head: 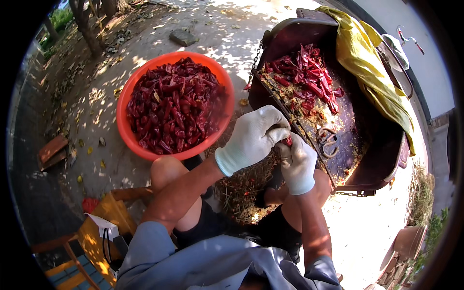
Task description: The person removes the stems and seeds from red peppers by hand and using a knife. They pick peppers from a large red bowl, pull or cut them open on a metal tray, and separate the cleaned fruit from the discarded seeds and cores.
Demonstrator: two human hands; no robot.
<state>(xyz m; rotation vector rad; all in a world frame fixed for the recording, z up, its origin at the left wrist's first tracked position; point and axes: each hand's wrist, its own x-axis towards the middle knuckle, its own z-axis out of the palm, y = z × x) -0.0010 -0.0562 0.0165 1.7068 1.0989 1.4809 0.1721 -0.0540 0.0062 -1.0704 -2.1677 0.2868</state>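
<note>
My left hand (255, 134), in a white knit glove with a pale blue cuff, meets my right hand (299, 161), gloved alike, above the gap between my knees. Their fingertips pinch a dried red chili pepper (288, 141); only a small part of it shows, the rest being hidden by the gloves. Left of the hands, an orange-red plastic basin (121, 125) is heaped with dark red dried chili peppers (177, 105). To the right stands a dark metal cart bed (377, 145), holding more dried chilies (315, 78) among scattered yellow seeds (326, 119).
Scissors (328, 141) lie in the cart bed. A yellow cloth (366, 65) drapes over its far side, and a chain (256, 59) hangs at a corner. Stems and debris (241, 188) cover the ground between my feet. A wooden chair (105, 217) stands at lower left; bricks (53, 152) lie beyond.
</note>
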